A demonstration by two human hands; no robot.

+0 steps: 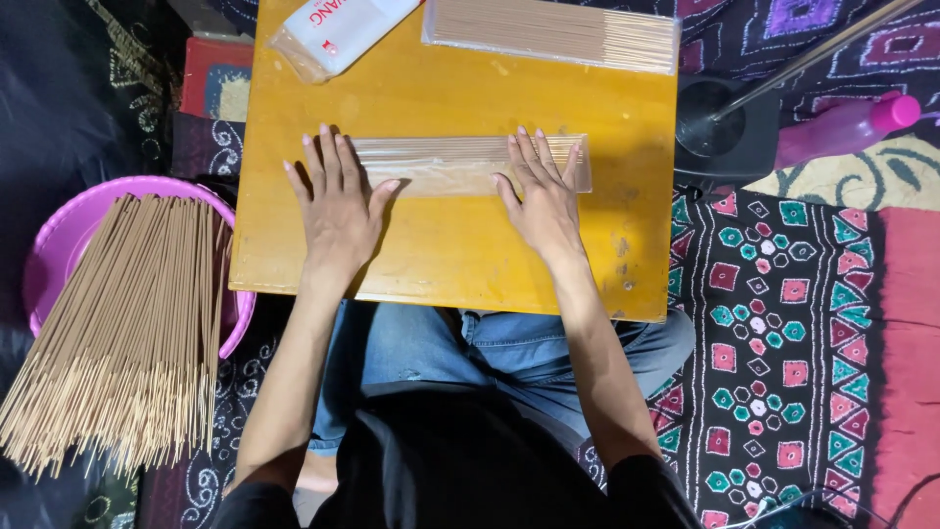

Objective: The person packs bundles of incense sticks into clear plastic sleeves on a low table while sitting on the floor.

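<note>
Both hands, left hand (338, 201) at nine o'clock and right hand (541, 201) at three, lay with fingers spread flat (gripping nothing) on the clear sleeve of incense sticks (460, 164) mid-table (441, 255). Uneven pressure could probably snap sticks or slide the sleeve.

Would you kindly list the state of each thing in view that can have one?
Clear packet of sticks: flat on the board, filled, pressed by both hands.
Left hand: open, palm down.
Right hand: open, palm down.
Second stick packet: lying flat, filled.
Pink basin: heaped with loose sticks.
Pink bottle: lying down, capped.
</note>
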